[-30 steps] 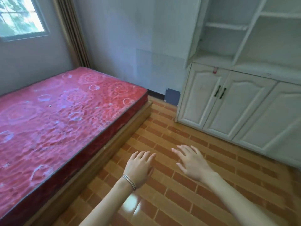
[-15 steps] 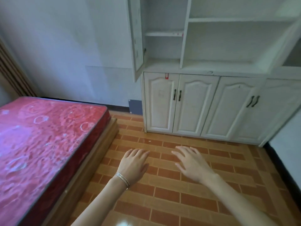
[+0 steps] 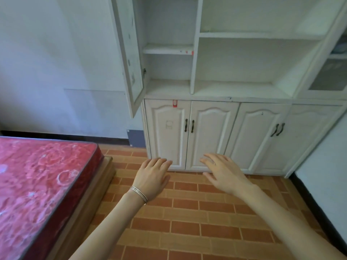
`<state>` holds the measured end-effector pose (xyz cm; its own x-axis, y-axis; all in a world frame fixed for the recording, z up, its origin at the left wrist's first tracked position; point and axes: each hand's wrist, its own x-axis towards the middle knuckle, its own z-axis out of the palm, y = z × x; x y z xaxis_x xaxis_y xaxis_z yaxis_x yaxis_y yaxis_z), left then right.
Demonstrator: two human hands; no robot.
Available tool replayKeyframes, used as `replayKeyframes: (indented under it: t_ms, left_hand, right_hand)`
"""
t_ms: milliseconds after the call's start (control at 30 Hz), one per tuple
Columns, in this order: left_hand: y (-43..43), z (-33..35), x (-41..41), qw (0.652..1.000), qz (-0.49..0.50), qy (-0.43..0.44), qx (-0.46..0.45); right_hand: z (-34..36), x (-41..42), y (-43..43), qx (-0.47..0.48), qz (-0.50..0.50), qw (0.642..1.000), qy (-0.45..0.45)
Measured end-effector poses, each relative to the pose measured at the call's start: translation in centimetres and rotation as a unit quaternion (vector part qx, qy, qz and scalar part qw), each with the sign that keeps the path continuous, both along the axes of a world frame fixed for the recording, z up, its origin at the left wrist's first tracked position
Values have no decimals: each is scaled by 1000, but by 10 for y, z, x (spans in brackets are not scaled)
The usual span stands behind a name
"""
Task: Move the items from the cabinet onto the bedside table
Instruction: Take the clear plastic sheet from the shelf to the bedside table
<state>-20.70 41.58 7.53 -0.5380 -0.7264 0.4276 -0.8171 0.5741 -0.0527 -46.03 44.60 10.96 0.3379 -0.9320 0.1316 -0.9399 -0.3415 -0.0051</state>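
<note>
A white cabinet (image 3: 240, 91) fills the wall ahead, with open shelves above and closed lower doors (image 3: 210, 136) with dark handles. The visible open shelves hold nothing. An upper glass door (image 3: 129, 59) hangs open at the left. Behind a glass-fronted section (image 3: 330, 76) at the far right something pale shows dimly. My left hand (image 3: 152, 177), with thin bangles on the wrist, and my right hand (image 3: 223, 171) float palm down in front of the lower doors, fingers spread, holding nothing. No bedside table is in view.
A bed with a red patterned mattress (image 3: 37, 184) on a wooden frame (image 3: 90, 199) takes up the left. Brick-pattern floor tiles (image 3: 187, 222) lie between bed and cabinet. A white wall (image 3: 324, 181) with a dark skirting closes in at the right.
The view has swung right and moved closer to the cabinet; the bed has slid further left. Both hands stay open and palm down, now in front of the lower doors.
</note>
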Motion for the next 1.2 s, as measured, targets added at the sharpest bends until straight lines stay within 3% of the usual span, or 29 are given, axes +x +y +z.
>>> replayKeyframes:
  t_ms: [467, 800, 1200]
  left_hand:
    - [-152, 6, -81, 999, 29, -7, 21]
    - [-260, 45, -137, 998, 46, 2, -38]
    - [-334, 53, -131, 997, 74, 4, -31]
  right_hand:
    - [13, -65, -165, -5, 30, 1000, -3]
    - [38, -130, -281, -33, 62, 998, -5]
    - [45, -114, -369, -44, 102, 994, 7]
